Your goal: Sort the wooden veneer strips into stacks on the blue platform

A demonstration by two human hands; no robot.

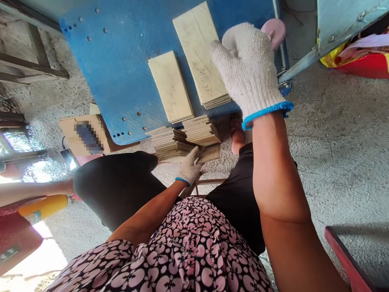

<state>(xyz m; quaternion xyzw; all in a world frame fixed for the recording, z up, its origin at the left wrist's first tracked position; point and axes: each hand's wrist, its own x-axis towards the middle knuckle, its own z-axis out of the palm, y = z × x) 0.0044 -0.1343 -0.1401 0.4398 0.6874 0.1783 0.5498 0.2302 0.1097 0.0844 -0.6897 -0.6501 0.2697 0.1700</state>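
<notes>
My right hand [251, 67], in a white knit glove with a blue cuff, is closed above the right side of the blue board. A pink round piece [275, 33] sticks out past its little-finger side; whatever else lies in the fist is hidden. Under the thumb side is a stack of long, thin tan boards [200, 52]. A shorter tan stack [170, 83] lies left of it. Lower down, my gloved left hand [189, 167] pinches the near edge of a thin tan board [210, 154], beside two fanned stacks [168, 142] of similar boards.
The blue perforated board [121, 73] fills the top middle. A cardboard box [82, 136] stands at its left corner. A metal leg [304, 65] and a red bag [364, 61] are at right. Another person's arm [36, 188] shows at left. A red frame [349, 255] stands lower right.
</notes>
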